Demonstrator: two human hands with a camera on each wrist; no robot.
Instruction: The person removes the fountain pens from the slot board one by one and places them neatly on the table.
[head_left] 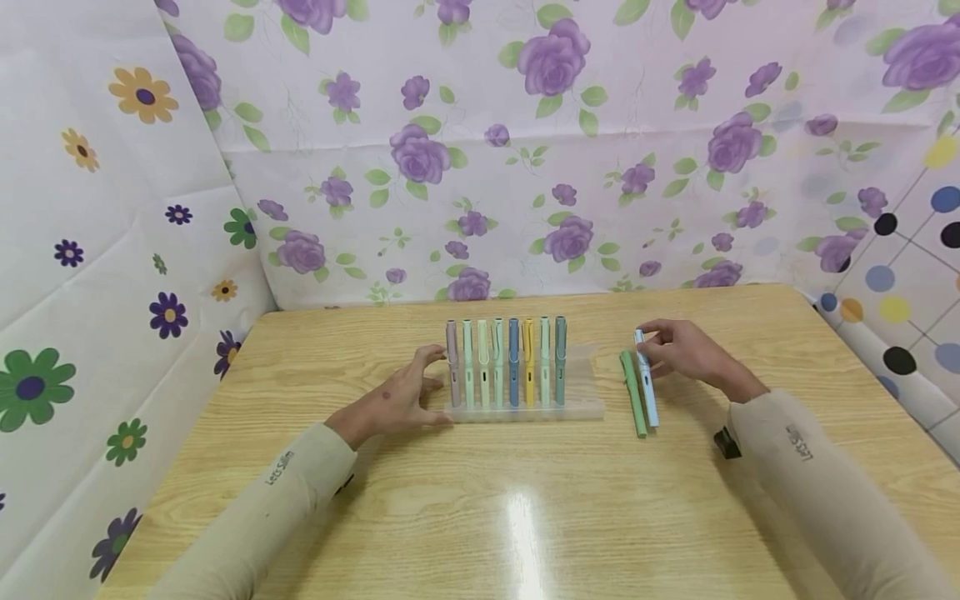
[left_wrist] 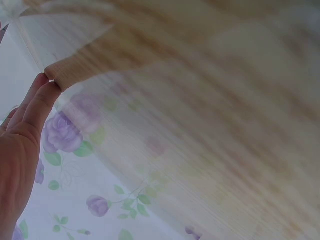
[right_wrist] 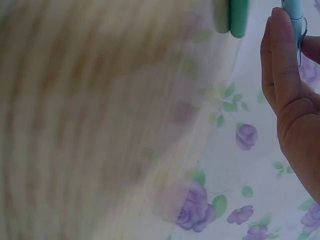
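On the wooden table, the left hand lay with fingers relaxed and slightly spread, its fingertips just beside the left end of the clear pen stand and apparently touching it; it held nothing. In the stand stood a row of eight capped pens, upright and side by side: mauve at the left, then pale greens, a blue, a yellow, and greenish ones at the right. The stand's right part held no pens. Farther right, two pens lay on the table, touching along their length: a green pen and a light blue pen. The right hand pinched the far end of the light blue pen with curled fingers. The wrist views were blurred, so the grip was hard to confirm there. Floral cloth hung behind the table.
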